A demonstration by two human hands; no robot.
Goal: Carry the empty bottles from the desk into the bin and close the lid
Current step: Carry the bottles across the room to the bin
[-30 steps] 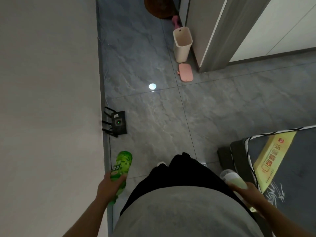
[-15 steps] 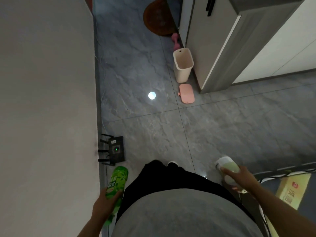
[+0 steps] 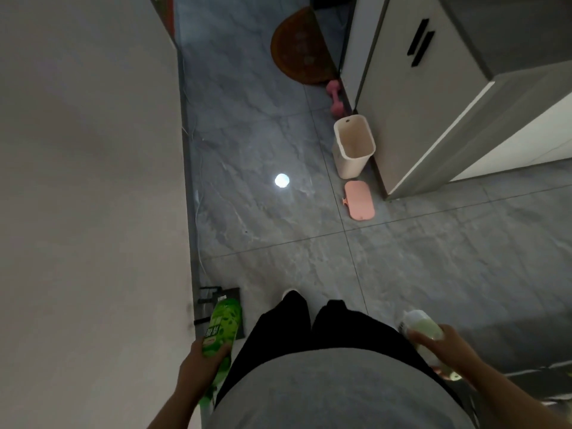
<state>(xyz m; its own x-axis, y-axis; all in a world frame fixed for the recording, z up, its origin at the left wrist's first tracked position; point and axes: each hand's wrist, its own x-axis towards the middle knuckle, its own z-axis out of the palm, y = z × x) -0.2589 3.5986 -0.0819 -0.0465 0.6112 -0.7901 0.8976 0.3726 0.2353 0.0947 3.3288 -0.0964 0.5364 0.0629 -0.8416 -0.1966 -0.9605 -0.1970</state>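
My left hand [image 3: 201, 365] is wrapped around a bright green labelled bottle [image 3: 223, 322] at the lower left, beside my hip. My right hand [image 3: 448, 346] grips a pale, whitish-green bottle [image 3: 421, 325] at the lower right. Ahead on the grey tiled floor stands a cream bin [image 3: 353, 147] with its top open, against a cabinet corner. Its pink lid [image 3: 359, 203] lies flat on the floor just in front of the bin.
A pale wall [image 3: 86, 196] runs along my left. A black router with antennas [image 3: 227, 300] sits on the floor at the wall base. A grey cabinet [image 3: 433, 88] stands on the right. Pink dumbbells [image 3: 335, 99] and a brown semicircular mat [image 3: 297, 51] lie beyond the bin.
I have walked forward: the bin and lid appear closer and lower in view, the router has slid down beside my left hand, and the bed at the right has left the view.
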